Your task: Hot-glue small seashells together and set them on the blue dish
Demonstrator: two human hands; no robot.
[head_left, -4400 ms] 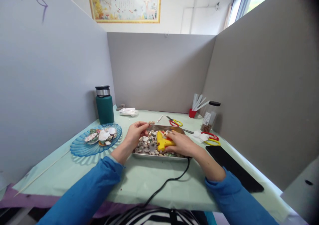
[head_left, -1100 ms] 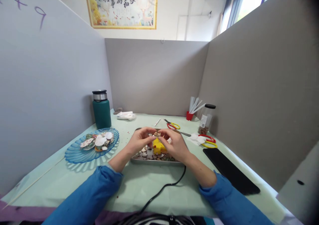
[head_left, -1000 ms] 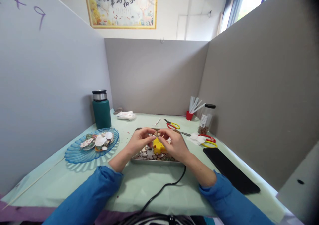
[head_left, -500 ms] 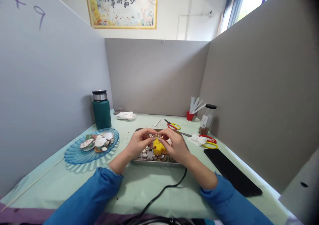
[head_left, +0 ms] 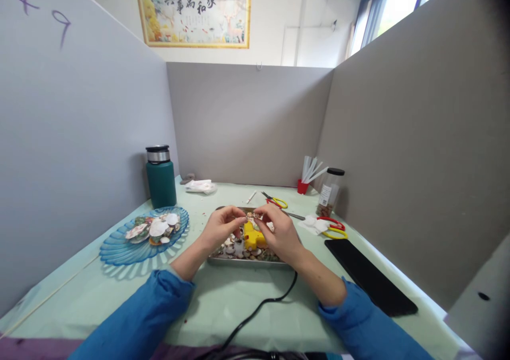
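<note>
My left hand (head_left: pixel 220 228) and my right hand (head_left: pixel 278 231) meet above a metal tray (head_left: pixel 239 260) of small shells. Both pinch a small shell piece (head_left: pixel 249 217) between their fingertips. A yellow glue gun (head_left: pixel 252 236) lies in the tray under my hands, its black cord (head_left: pixel 258 309) running toward me. Both sleeves are blue.
A blue glass plate (head_left: pixel 119 248) with shells lies at the left, a green flask (head_left: pixel 160 176) behind it. Scissors (head_left: pixel 275 200), a red cup of sticks (head_left: pixel 303 185), a jar (head_left: pixel 329 192), more scissors (head_left: pixel 333 227) and a black phone (head_left: pixel 370 275) sit to the right. Grey partitions close three sides.
Earlier my right hand gripped the glue gun in the tray; it has let go and joined my left hand on the small shell. In the last second the hands barely moved.
</note>
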